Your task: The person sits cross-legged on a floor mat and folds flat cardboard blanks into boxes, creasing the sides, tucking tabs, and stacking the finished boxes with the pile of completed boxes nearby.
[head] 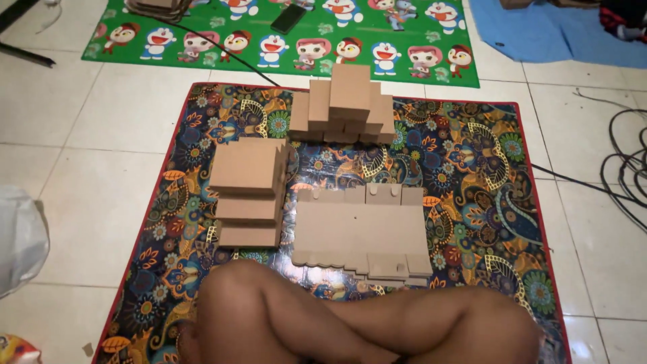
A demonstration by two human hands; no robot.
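**Cardboard pieces laid out before crossed legs**

Neither hand shows in the head view, so the state of the fingers cannot be told. The flat brown die-cut cardboard sheet (362,229) lies on the patterned floral mat (472,168), just beyond the person's crossed legs (364,317). A stack of flat brown cardboard blanks (248,192) sits just left of it; folded brown cardboard boxes (344,104) stand farther back.

A patterned mat (472,175) on the floor carries cardboard pieces (360,229).
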